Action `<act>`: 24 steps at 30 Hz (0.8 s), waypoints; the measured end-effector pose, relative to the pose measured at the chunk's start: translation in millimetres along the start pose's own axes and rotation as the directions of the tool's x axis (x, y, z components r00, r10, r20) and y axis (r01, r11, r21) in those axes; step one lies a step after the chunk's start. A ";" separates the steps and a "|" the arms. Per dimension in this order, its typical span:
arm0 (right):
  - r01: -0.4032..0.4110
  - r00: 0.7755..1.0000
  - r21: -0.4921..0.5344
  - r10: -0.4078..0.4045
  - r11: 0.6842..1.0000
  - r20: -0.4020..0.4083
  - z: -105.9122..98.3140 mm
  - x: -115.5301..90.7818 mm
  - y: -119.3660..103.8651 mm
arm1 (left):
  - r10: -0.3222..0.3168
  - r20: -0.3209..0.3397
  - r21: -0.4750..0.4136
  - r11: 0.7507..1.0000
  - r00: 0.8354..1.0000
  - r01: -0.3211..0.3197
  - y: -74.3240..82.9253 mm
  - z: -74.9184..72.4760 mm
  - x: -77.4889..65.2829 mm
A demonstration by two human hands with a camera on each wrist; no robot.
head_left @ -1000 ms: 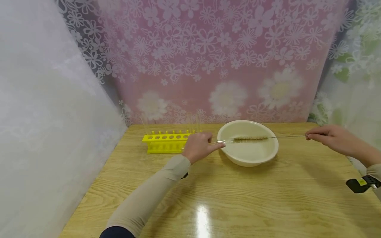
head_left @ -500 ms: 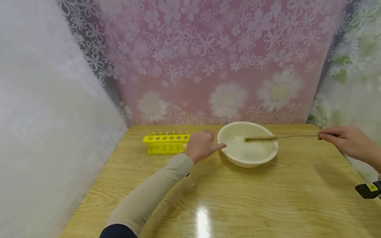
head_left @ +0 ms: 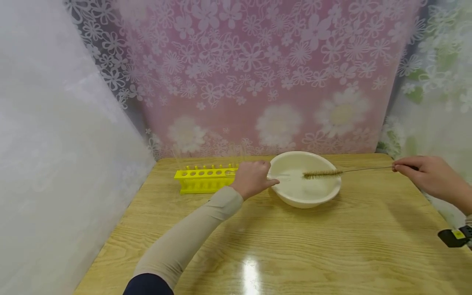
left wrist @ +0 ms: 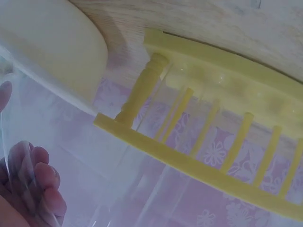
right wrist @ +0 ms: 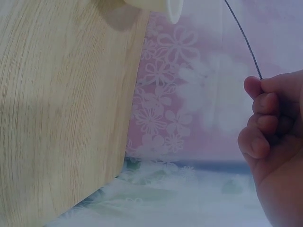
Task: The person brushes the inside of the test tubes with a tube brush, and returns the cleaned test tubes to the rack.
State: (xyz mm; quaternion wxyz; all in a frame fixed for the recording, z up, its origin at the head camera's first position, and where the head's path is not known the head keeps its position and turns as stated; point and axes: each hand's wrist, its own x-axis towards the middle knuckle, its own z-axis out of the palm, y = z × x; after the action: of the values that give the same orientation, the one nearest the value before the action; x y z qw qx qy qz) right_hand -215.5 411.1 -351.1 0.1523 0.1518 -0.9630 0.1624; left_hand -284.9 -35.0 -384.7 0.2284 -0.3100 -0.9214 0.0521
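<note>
In the head view my left hand [head_left: 252, 178] grips a clear glass test tube [head_left: 230, 173] lying nearly level, its right end over the white bowl [head_left: 304, 200]. The left wrist view shows fingers [left wrist: 47, 177] curled around the glass. Over the bowl is a test tube brush [head_left: 322, 174] with tan bristles, pointing left. Its tip appears a short way right of the tube's faint end. My right hand [head_left: 429, 176] pinches the brush's twisted wire handle [right wrist: 245, 38] between thumb and forefinger, the other fingers curled in.
A yellow test tube rack [head_left: 202, 174] stands left of the bowl, partly behind my left hand, with several clear tubes in it. Both are on a wooden table [head_left: 295, 250]. Flowered curtains [head_left: 258, 82] hang behind and at the sides.
My right hand has drawn the brush to the right, away from the tube's end, then held about still over the last half second. The left hand keeps its hold on the tube, tilting it slightly.
</note>
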 end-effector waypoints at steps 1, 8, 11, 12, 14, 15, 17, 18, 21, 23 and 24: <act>0.010 1.000 -0.005 -0.010 1.000 -0.010 0.3 0.5 -0.6 | 0.012 -0.008 0.015 1.000 1.000 -0.012 -0.1 0.1 0.9; 0.061 0.997 -0.049 -0.063 0.997 -0.047 -0.6 5.1 -3.7 | 0.086 -0.013 0.095 0.992 0.996 -0.084 0.9 -1.6 8.6; 0.079 0.995 -0.074 -0.083 0.994 -0.051 -1.2 7.2 -5.9 | 0.119 -0.002 0.141 0.983 0.993 -0.117 1.6 -1.6 10.7; 0.083 0.995 -0.077 -0.087 0.994 -0.050 -1.1 7.5 -6.9 | 0.132 0.000 0.159 0.979 0.991 -0.130 1.9 -1.3 11.0; 0.092 0.994 -0.076 -0.096 0.993 -0.051 -0.7 7.3 -8.6 | 0.161 0.001 0.191 0.969 0.987 -0.158 3.1 -0.3 11.2; 0.094 0.994 -0.074 -0.098 0.993 -0.051 -0.4 6.8 -9.4 | 0.176 0.001 0.204 0.964 0.984 -0.173 3.8 0.3 11.2; 0.098 0.993 -0.069 -0.102 0.993 -0.055 0.5 5.4 -10.8 | 0.200 -0.003 0.222 0.955 0.980 -0.194 5.4 1.5 10.9; 0.098 0.993 -0.068 -0.102 0.993 -0.056 1.1 4.6 -11.4 | 0.210 -0.004 0.233 0.951 0.978 -0.203 6.2 1.6 10.9; 0.092 0.994 -0.061 -0.096 0.994 -0.055 2.7 2.5 -12.6 | 0.224 -0.001 0.250 0.944 0.975 -0.217 8.6 1.6 10.7; 0.088 0.994 -0.060 -0.092 0.994 -0.053 3.3 2.5 -13.1 | 0.228 0.001 0.255 0.941 0.974 -0.221 9.4 1.7 11.4; 0.088 0.995 -0.060 -0.091 0.994 -0.051 3.3 2.9 -13.3 | 0.232 0.000 0.262 0.939 0.973 -0.224 9.5 1.9 11.8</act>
State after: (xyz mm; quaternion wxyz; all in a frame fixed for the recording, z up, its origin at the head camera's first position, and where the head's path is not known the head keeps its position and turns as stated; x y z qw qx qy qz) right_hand -214.4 397.3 -349.5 0.1898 0.1858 -0.9551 0.1315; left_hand -288.9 -20.3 -384.1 0.2736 -0.3827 -0.8608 0.1940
